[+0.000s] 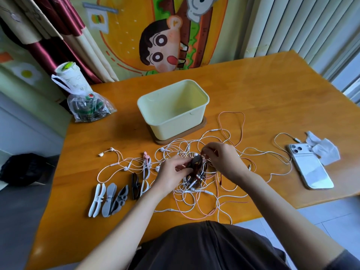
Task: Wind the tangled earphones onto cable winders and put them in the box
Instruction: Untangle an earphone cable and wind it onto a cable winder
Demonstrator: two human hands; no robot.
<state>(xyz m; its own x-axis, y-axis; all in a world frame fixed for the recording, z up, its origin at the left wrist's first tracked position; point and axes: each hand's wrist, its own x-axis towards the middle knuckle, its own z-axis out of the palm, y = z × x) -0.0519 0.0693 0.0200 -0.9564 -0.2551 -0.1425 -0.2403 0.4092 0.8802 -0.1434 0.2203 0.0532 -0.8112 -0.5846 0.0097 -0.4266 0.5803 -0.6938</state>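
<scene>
Fingers of left hand (169, 172) curl round a dark winder (195, 162), long axis roughly near-far. Right hand (224, 158) pinches dark red cord (197, 171) just far-right of it. Tangled earphones (194, 193) lie under both hands, sets uncountable. Spare winders (109, 198) at left, about five. One box (171, 123), far, just beyond the tangle.

The tangled earphones (187, 193), white and pinkish-orange cables, are sprawling in loose loops just in front of the box (171, 121); the pale cream box is standing upright, open-topped. White, grey and black cable winders (109, 199) are lying side by side left of the tangle; one dark winder (195, 161) is being held above its middle.
</scene>
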